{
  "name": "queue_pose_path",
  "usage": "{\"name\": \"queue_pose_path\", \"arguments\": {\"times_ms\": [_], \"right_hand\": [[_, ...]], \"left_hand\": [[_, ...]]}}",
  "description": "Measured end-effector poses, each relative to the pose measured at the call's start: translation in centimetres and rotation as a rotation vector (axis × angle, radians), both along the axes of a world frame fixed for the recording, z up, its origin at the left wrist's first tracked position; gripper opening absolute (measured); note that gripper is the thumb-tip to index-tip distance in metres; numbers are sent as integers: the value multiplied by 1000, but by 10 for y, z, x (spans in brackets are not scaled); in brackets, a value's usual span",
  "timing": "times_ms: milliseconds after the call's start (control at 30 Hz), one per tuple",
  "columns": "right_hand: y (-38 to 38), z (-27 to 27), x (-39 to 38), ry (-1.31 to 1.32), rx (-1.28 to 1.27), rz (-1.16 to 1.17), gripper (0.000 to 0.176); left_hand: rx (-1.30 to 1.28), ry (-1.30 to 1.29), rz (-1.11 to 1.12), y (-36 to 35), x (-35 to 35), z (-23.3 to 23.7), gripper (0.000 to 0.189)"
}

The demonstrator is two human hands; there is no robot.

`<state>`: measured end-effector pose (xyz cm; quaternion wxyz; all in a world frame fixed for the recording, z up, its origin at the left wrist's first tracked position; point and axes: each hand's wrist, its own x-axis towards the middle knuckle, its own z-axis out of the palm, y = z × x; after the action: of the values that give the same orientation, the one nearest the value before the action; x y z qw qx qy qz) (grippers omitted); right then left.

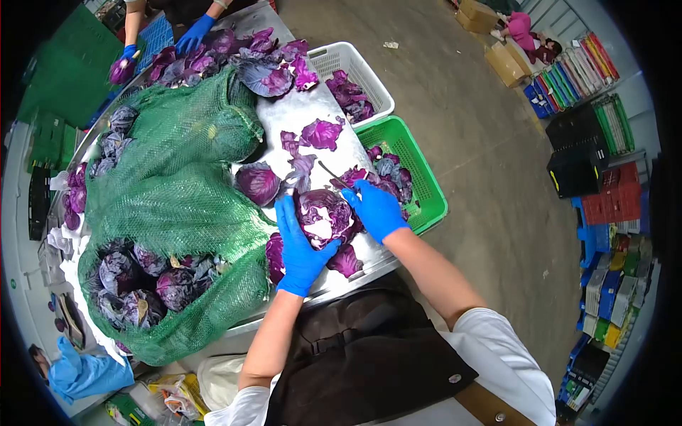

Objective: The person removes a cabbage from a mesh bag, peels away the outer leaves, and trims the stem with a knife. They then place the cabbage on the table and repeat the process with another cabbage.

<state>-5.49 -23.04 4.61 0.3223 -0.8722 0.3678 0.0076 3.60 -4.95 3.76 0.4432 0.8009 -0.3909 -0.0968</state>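
My left hand point(300, 250), in a blue glove, is wrapped around the lower left side of a red cabbage point(328, 211) on the metal table point(278, 113). A pale cut patch shows on the cabbage. In my right hand point(378, 211), also gloved, is a knife point(331, 174); its thin dark blade points up and left above the cabbage, and its handle is hidden in my fingers. Another red cabbage point(258, 183) lies just left of my hands. Loose purple leaves point(321, 134) are scattered beyond them, and one more leaf point(345, 261) lies near the table edge.
Green mesh sacks point(192, 206) of red cabbages fill the table's left side. A green crate point(426, 186) and a white crate point(380, 85) with leaves stand along its right edge. Across the table, a co-worker's blue-gloved hand point(195, 34) rests by a leaf pile. Stacked crates point(611, 277) line the right wall.
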Motion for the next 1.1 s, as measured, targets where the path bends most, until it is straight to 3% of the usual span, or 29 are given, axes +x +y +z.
{"name": "queue_pose_path", "arguments": {"times_ms": [100,167,267,333,400,533,567,600,667,767,833,867,933,1100], "right_hand": [[34,24,-2,-103,-32,75,57],[45,27,5,-24,-40,178,56],[22,10,28,-18,-57,249,53],[-3,14,44,-52,85,153,49],[-24,-4,54,19,-14,108,50],[-22,-26,55,-64,22,17,53],[-42,-52,49,40,5,83,53],[-44,-53,41,-84,64,65,52],[-48,-60,36,52,94,34,47],[-38,-21,30,84,-129,71,50],[-8,26,23,-191,-156,46,61],[4,50,19,-104,-16,137,65],[35,37,3,-138,-154,248,62],[26,24,12,76,-34,219,61]], "left_hand": [[33,14,54,-5,-1,1,130],[77,36,72,-6,-1,0,132],[202,86,64,-11,-2,8,129],[194,21,81,-13,-8,9,122],[171,-49,77,-6,-13,2,119],[82,-26,24,12,-1,-21,116],[49,31,1,17,2,-21,114],[1,51,-29,21,4,-24,112],[-47,67,-13,25,6,-32,111],[10,76,-77,23,17,-27,113],[54,70,-87,17,19,-15,116],[68,83,-62,13,19,-11,117],[96,112,-18,5,17,-7,118],[177,69,34,-4,10,3,125]]}}
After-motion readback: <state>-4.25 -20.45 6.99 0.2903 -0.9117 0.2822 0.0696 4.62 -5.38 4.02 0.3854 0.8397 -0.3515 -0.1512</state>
